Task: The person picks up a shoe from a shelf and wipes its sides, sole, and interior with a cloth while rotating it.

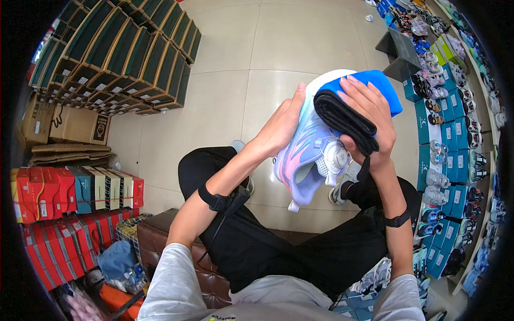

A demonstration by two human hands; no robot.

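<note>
A pastel blue, pink and purple sneaker (302, 150) with a round dial closure (336, 155) is held up before me, its heel towards me. My left hand (284, 122) supports it along the left side near the white sole. My right hand (371, 116) grips a folded black cloth (343, 120) and a bright blue cloth or pad (383, 90) against the toe and upper. The hand hides part of both, and how the two join is not plain.
Stacked dark boxes (136, 60) stand at the upper left, red shoeboxes (52, 240) at the lower left. A brown tufted seat (160, 232) is under me. Teal boxes (449, 108) with shoes line the right, near a grey angular stand (397, 50).
</note>
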